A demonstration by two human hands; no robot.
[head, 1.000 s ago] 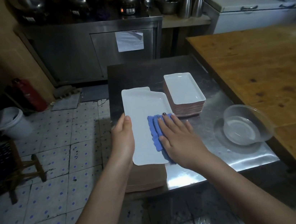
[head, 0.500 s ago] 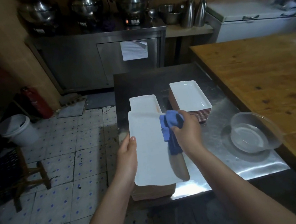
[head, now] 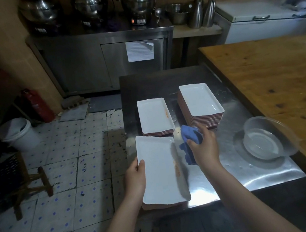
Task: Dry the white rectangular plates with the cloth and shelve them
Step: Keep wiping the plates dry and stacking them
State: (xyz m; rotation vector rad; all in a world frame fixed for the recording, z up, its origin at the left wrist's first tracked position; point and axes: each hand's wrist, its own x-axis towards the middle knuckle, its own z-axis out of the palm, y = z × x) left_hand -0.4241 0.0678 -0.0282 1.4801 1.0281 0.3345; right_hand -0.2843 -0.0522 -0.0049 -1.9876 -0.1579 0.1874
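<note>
Three piles of white rectangular plates sit on the steel table [head: 232,175] in the head view, the only one I have. The near pile [head: 160,206] is at the front left corner. The short pile [head: 155,116] is just behind it, and the tall pile [head: 201,102] is to the right of that one.

My left hand [head: 135,174] grips the top plate [head: 160,173] of the near pile, with the thumb on its left long edge and the fingers hidden under it. I cannot tell if the plate rests on the pile or is lifted a bit. My right hand [head: 203,145] is closed round the blue cloth [head: 189,142], which is bunched up with a bit hanging down.

The plate lies left of the cloth hand, just beside it but not touching. Its long side runs away from me and points at the short pile. The left hand is the nearer one, as it has the plate.

The plate looks smooth, white and shallow, with a low rim and orange marks by the right rim.

A clear plastic bowl [head: 262,141] sits off to the right.
</note>
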